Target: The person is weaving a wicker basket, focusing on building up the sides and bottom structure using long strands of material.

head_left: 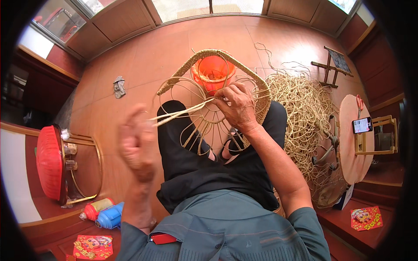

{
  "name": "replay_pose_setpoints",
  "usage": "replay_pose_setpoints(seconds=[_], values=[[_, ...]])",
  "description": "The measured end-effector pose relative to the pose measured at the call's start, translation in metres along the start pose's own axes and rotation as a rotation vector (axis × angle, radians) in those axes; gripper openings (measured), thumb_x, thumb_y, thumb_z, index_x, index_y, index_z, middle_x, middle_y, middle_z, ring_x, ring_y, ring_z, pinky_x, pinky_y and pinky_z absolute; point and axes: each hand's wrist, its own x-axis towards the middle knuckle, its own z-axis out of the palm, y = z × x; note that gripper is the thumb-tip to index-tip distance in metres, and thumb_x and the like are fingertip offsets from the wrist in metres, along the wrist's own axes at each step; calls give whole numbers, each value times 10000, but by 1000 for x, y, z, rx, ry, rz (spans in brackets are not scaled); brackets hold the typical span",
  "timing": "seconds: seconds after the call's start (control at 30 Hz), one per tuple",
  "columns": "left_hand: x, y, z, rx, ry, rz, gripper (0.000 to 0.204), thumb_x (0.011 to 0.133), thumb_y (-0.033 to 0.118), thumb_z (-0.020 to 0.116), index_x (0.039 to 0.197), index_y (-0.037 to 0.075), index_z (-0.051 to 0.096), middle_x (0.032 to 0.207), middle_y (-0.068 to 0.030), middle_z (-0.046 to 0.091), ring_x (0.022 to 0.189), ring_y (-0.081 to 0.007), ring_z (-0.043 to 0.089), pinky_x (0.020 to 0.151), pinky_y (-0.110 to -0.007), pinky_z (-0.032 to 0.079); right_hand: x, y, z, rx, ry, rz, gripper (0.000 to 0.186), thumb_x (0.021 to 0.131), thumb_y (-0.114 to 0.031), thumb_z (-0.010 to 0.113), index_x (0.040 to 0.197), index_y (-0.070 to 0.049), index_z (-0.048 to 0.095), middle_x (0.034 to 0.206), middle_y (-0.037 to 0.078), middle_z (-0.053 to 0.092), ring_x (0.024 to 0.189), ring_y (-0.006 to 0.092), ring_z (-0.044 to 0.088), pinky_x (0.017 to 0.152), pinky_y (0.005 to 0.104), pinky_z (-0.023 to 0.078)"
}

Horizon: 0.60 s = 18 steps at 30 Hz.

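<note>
My right hand (235,103) is closed at the centre of a half-woven straw basket (262,91), pinching pale cord where it meets the thin loops of the frame. Two pale strands (178,113) stretch leftward from there toward my left hand (137,139), which is smeared by motion, so its grip is unclear. The basket has a braided rim and open radiating spokes, and rests between my knees. An orange bucket (214,65) stands just behind it, partly seen through the loops.
Right: a heap of cord (300,108), folding stool (337,63), round board (350,165) with red scissors (359,104), phone (362,125) and wooden frame (383,141). Left: red-cushioned stool (50,165), two flasks (109,217), red printed paper (91,248), grey scrap (119,87).
</note>
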Motion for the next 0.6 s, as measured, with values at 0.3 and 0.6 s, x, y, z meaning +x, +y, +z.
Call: replay_pose_setpoints(seconds=[0.3, 0.6], values=[[126, 47, -189, 853, 485, 294, 246, 1145, 179, 693, 1337, 29, 728, 716, 126, 364, 641, 6, 309, 560, -225, 236, -2, -2, 3, -12, 57, 13, 175, 900, -275, 862, 939, -140, 758, 979, 16, 735, 1156, 286, 664, 989, 473, 506], [178, 31, -171, 1604, 116, 213, 429, 1093, 152, 631, 1511, 54, 613, 1386, -250, 673, 1300, -428, 663, 1063, -519, 542, 0, -12, 2, 19, 61, 77, 172, 878, -242, 869, 863, -138, 732, 975, 7, 739, 1140, 267, 656, 963, 457, 476]])
